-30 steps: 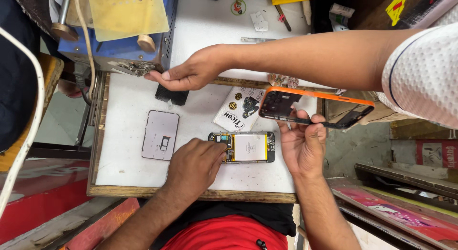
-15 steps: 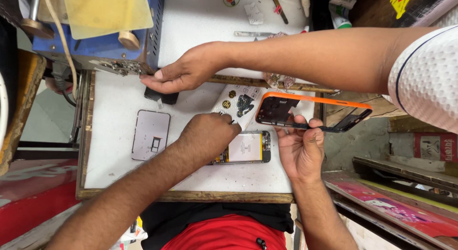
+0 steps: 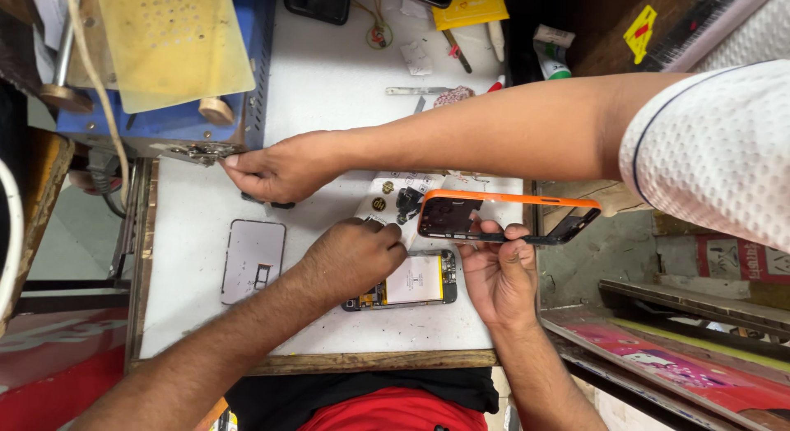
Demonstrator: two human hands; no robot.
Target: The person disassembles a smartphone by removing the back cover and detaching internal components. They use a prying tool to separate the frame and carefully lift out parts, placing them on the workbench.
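Note:
My right hand (image 3: pixel 498 279) grips an orange-edged phone frame (image 3: pixel 502 217), held tilted above the white work mat (image 3: pixel 329 110). An opened phone (image 3: pixel 411 283) with its pale battery showing lies flat on the mat just below my left hand (image 3: pixel 354 258). That hand is curled, back up, with its fingertips at a white card holding small dark parts (image 3: pixel 399 200); what is under the fingers is hidden. A co-worker's hand (image 3: pixel 276 169) reaches across from the right to a metal piece (image 3: pixel 197 153) at the edge of the blue machine (image 3: pixel 164 77).
A grey back cover (image 3: pixel 251 262) lies at the left of the mat. Tools, a tube and a yellow packet (image 3: pixel 469 7) sit at the far end. The co-worker's forearm (image 3: pixel 510 126) spans the bench. A wooden edge (image 3: pixel 370 361) bounds the mat near me.
My left hand has lifted off the left end of the opened phone and moved up to the card of small parts. The right hand keeps holding the orange frame.

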